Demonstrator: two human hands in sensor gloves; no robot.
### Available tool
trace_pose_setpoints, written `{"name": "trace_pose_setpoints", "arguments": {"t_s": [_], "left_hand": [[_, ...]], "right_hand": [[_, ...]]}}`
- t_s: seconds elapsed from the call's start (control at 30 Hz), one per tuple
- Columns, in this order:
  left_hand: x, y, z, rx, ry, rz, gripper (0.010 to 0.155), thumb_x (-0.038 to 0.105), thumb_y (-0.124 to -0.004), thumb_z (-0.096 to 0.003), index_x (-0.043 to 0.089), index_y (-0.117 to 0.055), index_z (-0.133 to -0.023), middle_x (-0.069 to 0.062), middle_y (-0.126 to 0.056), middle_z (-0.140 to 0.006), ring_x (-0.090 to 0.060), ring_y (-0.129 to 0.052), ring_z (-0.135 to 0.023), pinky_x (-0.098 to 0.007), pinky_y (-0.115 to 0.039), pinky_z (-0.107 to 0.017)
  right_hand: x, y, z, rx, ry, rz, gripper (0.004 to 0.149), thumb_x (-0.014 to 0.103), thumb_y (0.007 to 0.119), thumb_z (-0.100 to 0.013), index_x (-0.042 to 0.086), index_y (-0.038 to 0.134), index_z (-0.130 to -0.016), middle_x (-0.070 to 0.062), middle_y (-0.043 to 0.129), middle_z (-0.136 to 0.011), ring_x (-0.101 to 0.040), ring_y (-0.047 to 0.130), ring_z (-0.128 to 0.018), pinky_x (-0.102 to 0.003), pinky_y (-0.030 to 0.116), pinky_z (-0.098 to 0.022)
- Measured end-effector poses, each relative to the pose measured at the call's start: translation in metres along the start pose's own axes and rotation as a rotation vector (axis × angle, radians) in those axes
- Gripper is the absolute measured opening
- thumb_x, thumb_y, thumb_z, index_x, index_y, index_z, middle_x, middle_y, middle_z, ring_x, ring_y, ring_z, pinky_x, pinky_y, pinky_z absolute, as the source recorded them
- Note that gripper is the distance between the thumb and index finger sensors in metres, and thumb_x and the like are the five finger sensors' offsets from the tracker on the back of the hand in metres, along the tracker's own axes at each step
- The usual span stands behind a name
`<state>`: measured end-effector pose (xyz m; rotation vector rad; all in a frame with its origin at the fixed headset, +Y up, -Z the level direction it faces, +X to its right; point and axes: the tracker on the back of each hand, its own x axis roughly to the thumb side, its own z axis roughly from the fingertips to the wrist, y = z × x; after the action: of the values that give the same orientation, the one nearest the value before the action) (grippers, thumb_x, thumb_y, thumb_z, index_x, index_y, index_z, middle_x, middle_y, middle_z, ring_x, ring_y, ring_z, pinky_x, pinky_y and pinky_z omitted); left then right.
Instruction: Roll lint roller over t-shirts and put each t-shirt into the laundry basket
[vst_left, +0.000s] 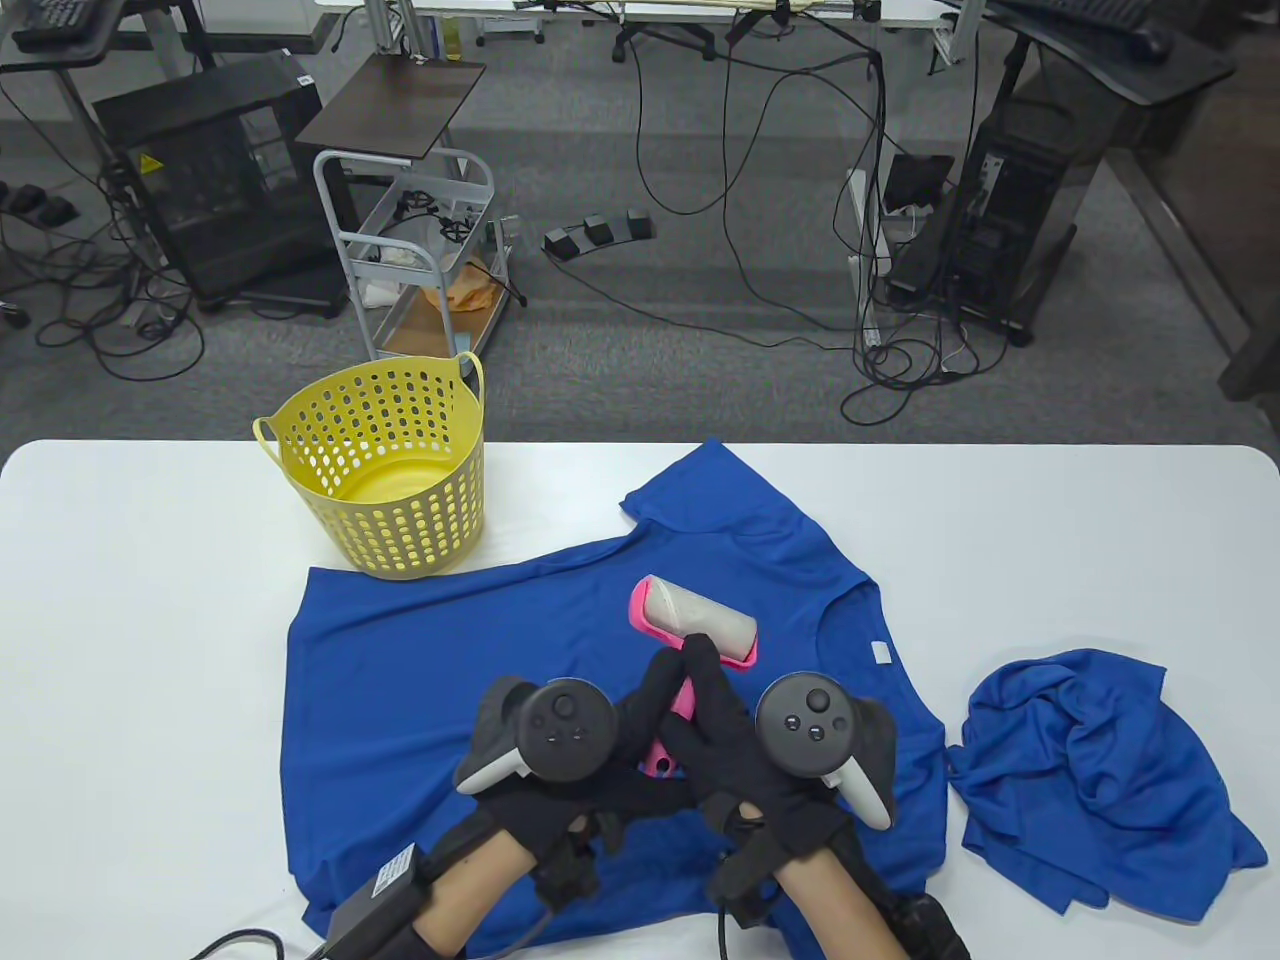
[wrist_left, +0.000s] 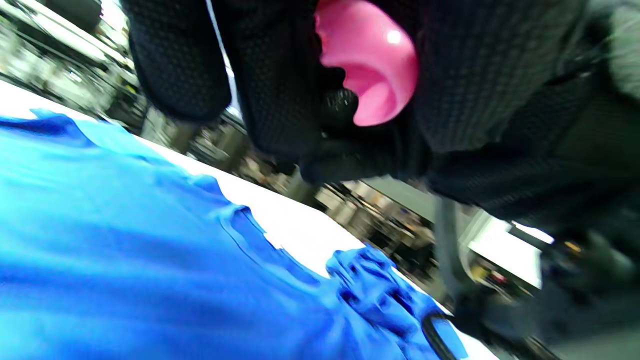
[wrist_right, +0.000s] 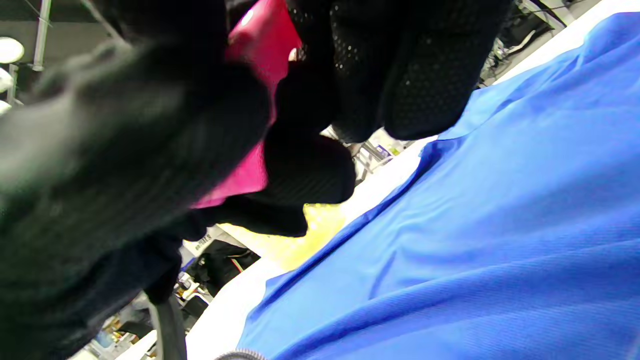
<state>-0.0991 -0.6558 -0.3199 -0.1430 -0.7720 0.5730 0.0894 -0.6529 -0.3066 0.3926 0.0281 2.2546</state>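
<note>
Basket (vst_left: 385, 470) and crumpled shirt (vst_left: 1095, 780) sit beside the flat shirt (vst_left: 400, 700) on the desk (vst_left: 130, 650). Both hands, left hand (vst_left: 590, 780) and right hand (vst_left: 740, 760), grip the lint roller (vst_left: 695, 620).

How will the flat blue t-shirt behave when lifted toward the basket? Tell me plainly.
Probably floppy: the flat t-shirt is thin cloth that lies in soft ripples, and the crumpled t-shirt beside it keeps no shape. Likely light, and apt to drape and trail unless bunched before it goes into the yellow basket.
</note>
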Motion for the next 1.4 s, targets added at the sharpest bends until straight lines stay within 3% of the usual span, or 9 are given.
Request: {"name": "trace_pose_setpoints", "arguments": {"t_s": [0.13,0.27,0.4,0.53,0.6,0.7,1.07,1.2,1.4], "left_hand": [[-0.004,-0.004,0.016,0.011,0.081,0.017,0.098,0.050,-0.087,-0.0453,0.024,-0.016,-0.108,0.002,-0.062,-0.108,-0.013,-0.089,-0.093,-0.045,-0.075,-0.068],[-0.033,0.004,0.041,0.013,0.471,-0.159,0.066,0.050,-0.079,-0.0493,0.031,-0.053,-0.107,0.002,-0.079,-0.100,-0.018,-0.097,-0.084,-0.046,-0.076,-0.067],[-0.104,-0.005,0.070,-0.162,0.865,-0.271,0.074,0.059,-0.074,-0.0488,0.036,-0.040,-0.111,-0.004,-0.052,-0.117,-0.046,-0.061,-0.108,-0.065,-0.056,-0.073],[-0.167,-0.017,0.095,-0.273,1.144,-0.146,0.085,0.067,-0.069,-0.0469,0.043,-0.018,-0.110,-0.008,-0.020,-0.120,-0.057,-0.025,-0.109,-0.077,-0.043,-0.069],[-0.179,-0.020,0.098,-0.290,1.161,-0.074,0.085,0.068,-0.067,-0.0458,0.047,-0.012,-0.107,-0.003,-0.003,-0.117,-0.053,-0.007,-0.106,-0.079,-0.033,-0.068],[-0.180,-0.019,0.097,-0.316,1.165,-0.087,0.085,0.068,-0.066,-0.0460,0.047,-0.011,-0.108,-0.002,-0.001,-0.117,-0.054,-0.005,-0.106,-0.079,-0.033,-0.068],[-0.188,-0.021,0.103,-0.344,1.175,-0.052,0.085,0.069,-0.063,-0.0442,0.052,-0.004,-0.103,0.004,0.009,-0.113,-0.049,0.006,-0.104,-0.079,-0.024,-0.067],[-0.188,-0.021,0.103,-0.343,1.174,-0.043,0.086,0.070,-0.063,-0.0439,0.052,-0.003,-0.103,0.005,0.011,-0.112,-0.049,0.007,-0.103,-0.079,-0.023,-0.067],[-0.187,-0.021,0.104,-0.347,1.167,-0.040,0.086,0.070,-0.062,-0.0442,0.052,-0.002,-0.103,0.004,0.012,-0.112,-0.049,0.008,-0.102,-0.080,-0.022,-0.066]], "right_hand": [[0.005,0.016,0.000,0.020,0.017,0.024,0.079,0.032,0.079,-0.051,0.018,0.020,-0.103,-0.021,0.058,-0.107,-0.034,0.086,-0.081,-0.039,0.089,-0.047],[-0.025,0.016,-0.009,0.028,0.162,0.377,0.075,0.031,0.076,-0.052,0.014,0.023,-0.103,-0.016,0.073,-0.099,-0.019,0.099,-0.060,-0.025,0.094,-0.035],[-0.066,0.013,-0.003,0.073,0.298,0.336,0.076,0.032,0.077,-0.051,0.010,0.025,-0.102,-0.019,0.077,-0.096,-0.019,0.103,-0.054,-0.021,0.095,-0.027],[-0.075,0.012,0.008,0.170,0.401,0.279,0.072,0.032,0.076,-0.052,0.009,0.031,-0.102,-0.025,0.080,-0.091,-0.020,0.106,-0.048,-0.019,0.096,-0.021],[-0.072,0.011,0.010,0.146,0.426,0.327,0.066,0.034,0.078,-0.052,0.009,0.040,-0.100,-0.024,0.083,-0.089,-0.019,0.107,-0.047,-0.017,0.097,-0.020],[-0.068,0.011,0.000,0.097,0.453,0.414,0.056,0.036,0.079,-0.052,0.020,0.053,-0.099,-0.021,0.085,-0.089,-0.020,0.108,-0.046,-0.018,0.098,-0.021],[-0.087,0.017,-0.136,0.047,0.586,0.508,0.050,0.038,0.074,-0.053,0.033,0.055,-0.099,-0.014,0.089,-0.085,-0.025,0.105,-0.055,-0.030,0.099,-0.033],[-0.075,0.010,-0.127,0.078,0.555,0.590,0.049,0.038,0.076,-0.052,0.031,0.060,-0.098,-0.013,0.094,-0.078,-0.021,0.106,-0.045,-0.026,0.099,-0.025],[-0.046,-0.011,-0.059,0.350,0.576,0.703,0.049,0.042,0.079,-0.052,0.021,0.068,-0.095,-0.011,0.104,-0.066,-0.008,0.110,-0.028,-0.014,0.098,-0.009]]}}
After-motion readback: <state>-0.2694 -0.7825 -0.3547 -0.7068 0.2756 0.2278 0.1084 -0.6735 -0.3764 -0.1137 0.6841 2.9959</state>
